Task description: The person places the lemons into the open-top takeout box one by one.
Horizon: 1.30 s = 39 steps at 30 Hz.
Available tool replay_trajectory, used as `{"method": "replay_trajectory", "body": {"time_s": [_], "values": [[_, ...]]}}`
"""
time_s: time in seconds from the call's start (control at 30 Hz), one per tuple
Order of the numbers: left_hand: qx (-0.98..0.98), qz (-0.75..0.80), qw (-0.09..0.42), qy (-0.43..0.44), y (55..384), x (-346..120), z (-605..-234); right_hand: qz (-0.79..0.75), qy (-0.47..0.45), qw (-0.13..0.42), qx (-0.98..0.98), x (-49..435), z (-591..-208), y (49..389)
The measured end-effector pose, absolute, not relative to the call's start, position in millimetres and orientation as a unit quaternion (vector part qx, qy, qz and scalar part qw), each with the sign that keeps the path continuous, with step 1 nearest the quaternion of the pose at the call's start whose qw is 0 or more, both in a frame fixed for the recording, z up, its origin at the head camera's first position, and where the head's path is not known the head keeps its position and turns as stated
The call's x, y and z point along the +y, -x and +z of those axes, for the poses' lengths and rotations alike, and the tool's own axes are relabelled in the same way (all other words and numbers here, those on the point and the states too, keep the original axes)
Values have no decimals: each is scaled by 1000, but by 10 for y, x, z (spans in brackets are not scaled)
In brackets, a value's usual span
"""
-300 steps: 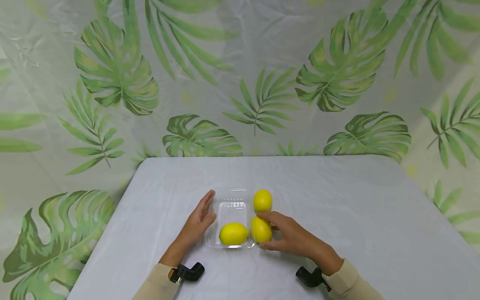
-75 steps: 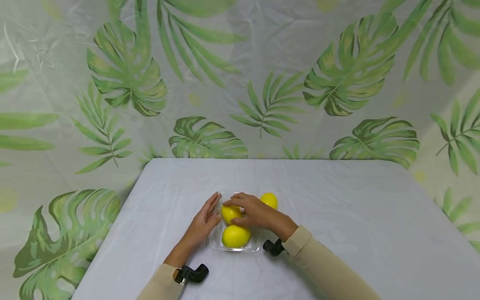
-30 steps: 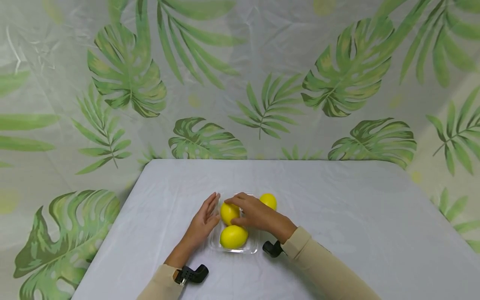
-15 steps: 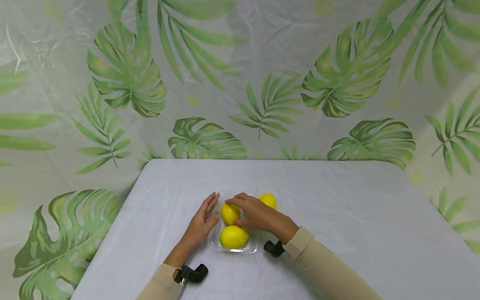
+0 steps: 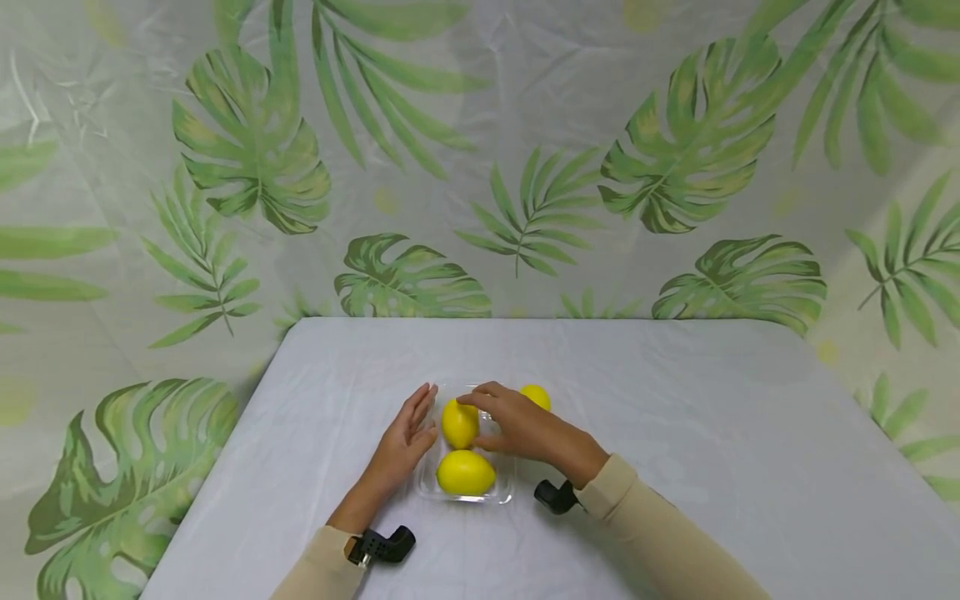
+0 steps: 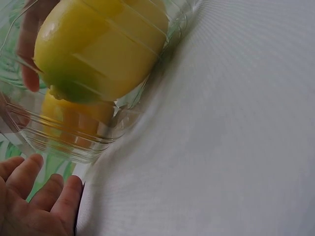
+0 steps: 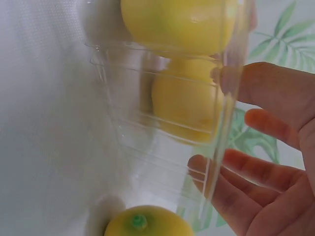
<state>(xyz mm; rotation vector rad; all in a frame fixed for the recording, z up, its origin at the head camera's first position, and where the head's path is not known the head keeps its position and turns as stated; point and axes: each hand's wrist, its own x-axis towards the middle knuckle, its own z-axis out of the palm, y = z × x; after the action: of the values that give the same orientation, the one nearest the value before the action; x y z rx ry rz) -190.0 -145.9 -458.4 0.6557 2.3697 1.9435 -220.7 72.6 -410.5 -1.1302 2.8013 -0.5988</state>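
Note:
A clear plastic container (image 5: 501, 475) stands on the table with two lemons inside. The front lemon (image 5: 465, 472) lies sideways, and the back lemon (image 5: 459, 423) points away from me. My right hand (image 5: 525, 427) reaches over the container's right wall, fingers and thumb spread beside the back lemon; in the right wrist view a gap shows between them and that fruit. Along the left side is my left hand (image 5: 401, 450), its fingers straight and close to the wall. A third lemon (image 5: 536, 397) lies outside at the back right, partly hidden in the head view by my right hand.
A white cloth covers the table (image 5: 675, 400). Behind it hangs a leaf-patterned sheet (image 5: 525, 100). Each wrist carries a black camera, such as the left one (image 5: 390, 544).
One lemon has gone from the container's right side to inside it, at the back. Over the last half second my right hand has loosened from it and drawn slightly right. The left hand stays put.

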Motion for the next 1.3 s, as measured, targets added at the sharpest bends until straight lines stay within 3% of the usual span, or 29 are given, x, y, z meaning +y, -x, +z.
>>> {"method": "replay_trajectory", "body": {"time_s": [1.3], "values": [[751,631,-2,-195,1937,-1483,-4638,-269,375,-58,885,1250,-4067,2242]]}}
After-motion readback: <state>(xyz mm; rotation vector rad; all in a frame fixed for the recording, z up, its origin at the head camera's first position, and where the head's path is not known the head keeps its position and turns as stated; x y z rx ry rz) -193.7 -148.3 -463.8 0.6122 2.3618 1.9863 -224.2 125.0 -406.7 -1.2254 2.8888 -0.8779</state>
